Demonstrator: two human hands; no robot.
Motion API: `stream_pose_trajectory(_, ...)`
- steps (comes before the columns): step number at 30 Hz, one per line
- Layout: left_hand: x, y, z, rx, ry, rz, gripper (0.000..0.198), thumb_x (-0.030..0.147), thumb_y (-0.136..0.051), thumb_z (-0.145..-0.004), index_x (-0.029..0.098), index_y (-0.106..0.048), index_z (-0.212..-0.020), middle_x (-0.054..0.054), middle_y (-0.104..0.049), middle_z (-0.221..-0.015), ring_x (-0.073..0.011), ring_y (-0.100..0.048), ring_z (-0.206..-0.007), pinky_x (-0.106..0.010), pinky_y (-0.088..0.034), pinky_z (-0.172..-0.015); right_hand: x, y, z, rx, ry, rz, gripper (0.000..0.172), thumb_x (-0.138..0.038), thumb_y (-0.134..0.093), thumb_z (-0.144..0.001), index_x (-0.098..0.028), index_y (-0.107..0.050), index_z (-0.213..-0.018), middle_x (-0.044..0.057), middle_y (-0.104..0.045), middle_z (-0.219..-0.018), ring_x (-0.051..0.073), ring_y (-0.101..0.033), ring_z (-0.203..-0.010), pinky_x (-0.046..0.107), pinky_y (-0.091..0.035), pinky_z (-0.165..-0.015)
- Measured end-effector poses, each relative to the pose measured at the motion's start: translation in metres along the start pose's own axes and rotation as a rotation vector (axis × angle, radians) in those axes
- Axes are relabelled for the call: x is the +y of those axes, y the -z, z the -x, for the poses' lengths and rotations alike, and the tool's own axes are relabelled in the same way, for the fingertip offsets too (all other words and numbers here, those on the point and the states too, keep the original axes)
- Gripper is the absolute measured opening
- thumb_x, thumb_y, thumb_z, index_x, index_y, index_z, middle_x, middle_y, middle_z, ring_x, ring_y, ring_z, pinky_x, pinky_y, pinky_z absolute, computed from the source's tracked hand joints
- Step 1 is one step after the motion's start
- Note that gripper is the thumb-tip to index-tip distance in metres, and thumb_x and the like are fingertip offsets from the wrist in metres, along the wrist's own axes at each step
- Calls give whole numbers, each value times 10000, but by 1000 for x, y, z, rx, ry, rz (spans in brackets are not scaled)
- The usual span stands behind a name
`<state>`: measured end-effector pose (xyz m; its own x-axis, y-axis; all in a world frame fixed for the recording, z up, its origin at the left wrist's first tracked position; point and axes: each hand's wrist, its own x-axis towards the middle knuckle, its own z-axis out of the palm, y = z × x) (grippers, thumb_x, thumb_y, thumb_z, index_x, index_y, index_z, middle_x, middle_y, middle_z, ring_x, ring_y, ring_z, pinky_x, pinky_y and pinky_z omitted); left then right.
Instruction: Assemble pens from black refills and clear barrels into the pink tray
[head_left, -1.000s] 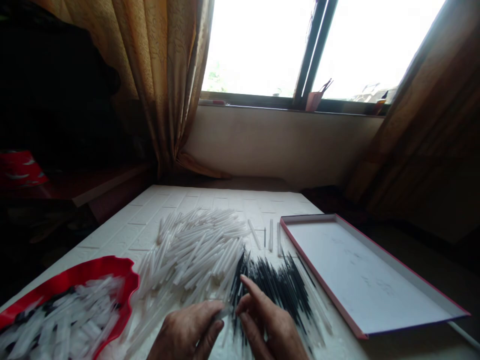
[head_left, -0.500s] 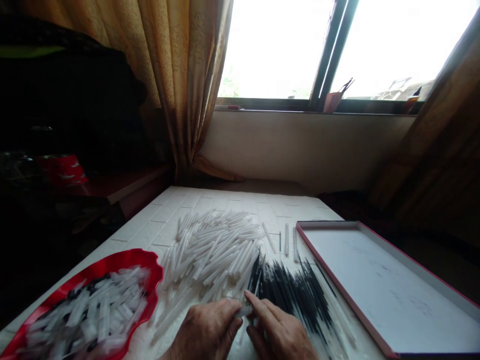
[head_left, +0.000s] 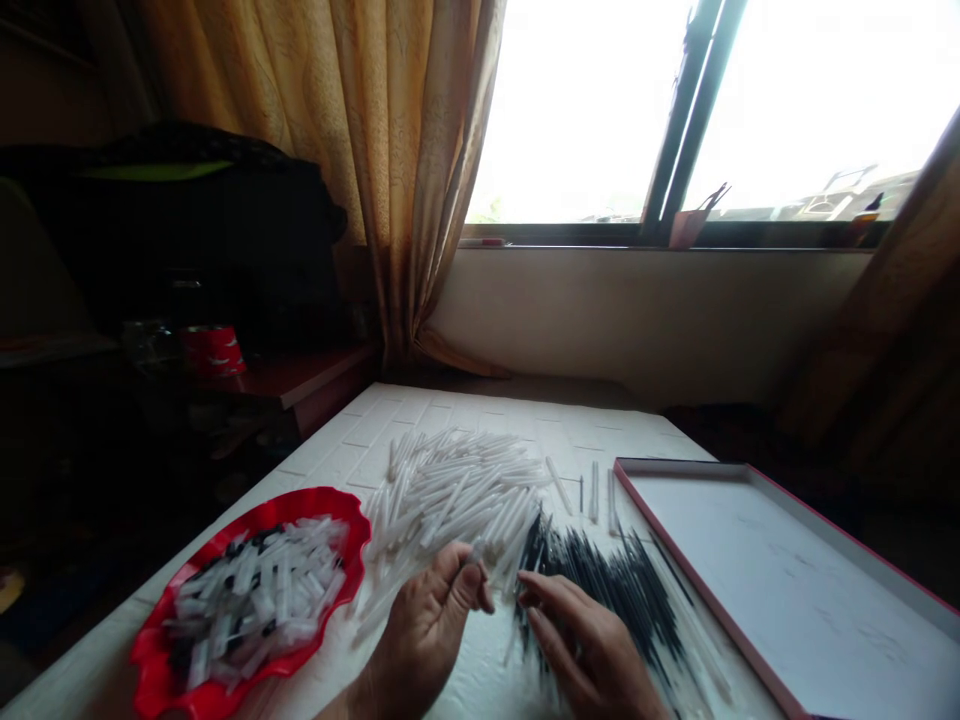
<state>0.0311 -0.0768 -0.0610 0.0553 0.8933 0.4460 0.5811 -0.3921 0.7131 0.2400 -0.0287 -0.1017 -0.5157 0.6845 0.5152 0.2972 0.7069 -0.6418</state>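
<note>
The left hand (head_left: pixel 439 620) is nearly closed, and its thumb and fingers seem to pinch one small white plastic tube (head_left: pixel 477 551), though the blur hides the exact grip. The right hand (head_left: pixel 585 640) is half open, with curved fingers; it rests just beside the thin black rods (head_left: pixel 607 590), and I cannot see that it holds any. The pile of white tubes (head_left: pixel 457 490) lies ahead of the left hand on the white tabletop (head_left: pixel 480 412). A red scalloped dish (head_left: pixel 154 640) is to the left of that hand, and a pink-edged white tray (head_left: pixel 675 560) is to the right of the right hand. For good handling, I think a light pinch near the tube's end is best, so the neighbours stay undisturbed.
</note>
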Motion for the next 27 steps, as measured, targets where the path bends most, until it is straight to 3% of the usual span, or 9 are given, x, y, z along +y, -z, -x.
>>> stream_pose_trajectory(3, 9, -9, 0, -5, 74, 139, 448, 476, -295, -1067, 214, -643, -963, -62, -765, -967, -182, -727, -948, -251, -558, -842, -9, -10, 0, -57, -136, -230, 271, -310, -511, -985, -213, -663, -1187, 108, -739, -1062, 219, -712, -946, 282, -552, -828)
stream_pose_trajectory(7, 20, -23, 0, -66, 229, 455, 549, 689, -367, -964, 226, -646, -1057, -101, -758, -1144, -240, -674, -1136, -311, -528, -946, -15, -31, 2, -81, -199, -531, 429, -510, -555, -932, -183, -643, -1195, 114, -726, -1009, 234, -685, -873, 304, -541, -748)
stream_pose_trajectory(11, 16, -27, 1, -55, 278, 579, 509, 707, -520, -892, 249, -688, -1037, -64, -751, -1145, -232, -637, -1156, -304, -449, -1018, -15, -29, 1, -110, -286, -635, 520, -663, -577, -867, -152, -675, -849, 45, -638, -730, 163, -574, -654, 267, -472, -623)
stream_pose_trajectory(15, -4, -23, 3, -2, 371, 638, 470, 679, -694, -785, 237, -748, -932, -14, -720, -859, -166, -643, -832, -234, -507, -769, -14, -6, -4, -82, -446, -683, 532, -678, -678, -793, -147, -684, -831, -16, -550, -647, 110, -488, -582, 224, -410, -554)
stream_pose_trajectory(17, -11, -21, 4, -2, 409, 649, 517, 697, -715, -746, 212, -762, -920, 7, -645, -692, -132, -576, -654, -209, -485, -603, -12, 1, -6, -29, -532, -780, 531, -665, -749, -735, -150, -697, -858, -44, -528, -608, 74, -434, -509, 192, -355, -482)
stream_pose_trajectory(19, -15, -22, 4, -1, 436, 655, 597, 736, -720, -698, 184, -765, -920, 10, -600, -633, -127, -545, -598, -198, -452, -517, -10, 2, -7, 46, -619, -923, 518, -613, -829, -676, -151, -704, -874, -57, -544, -579, 45, -396, -444, 167, -298, -425)
stream_pose_trajectory(21, -15, -24, 2, 12, 451, 642, 660, 773, -703, -673, 166, -754, -927, -3, -603, -658, -132, -555, -597, -191, -433, -479, -8, -1, -7, 134, -711, -1076, 500, -527, -899, -624, -148, -707, -887, -37, -607, -595, 42, -436, -428, 155, -308, -409)
stream_pose_trajectory(24, -11, -29, -1, 11, 442, 577, 723, 814, -629, -701, 153, -732, -976, -31, -629, -740, -138, -587, -608, -188, -426, -455, -7, -5, -6, 243, -863, -1247, 511, -392, -966, -549, -148, -709, -916, 27, -719, -716, 95, -603, -519, 177, -454, -491)
stream_pose_trajectory(27, -5, -27, 1, -60, 388, 451, 722, 778, -581, -766, 160, -698, -1121, -54, -673, -791, -153, -630, -604, -200, -445, -446, -6, -3, -5, 302, -936, -1311, 510, -325, -969, -552, -165, -701, -955, 42, -753, -795, 132, -678, -591, 206, -524, -547)
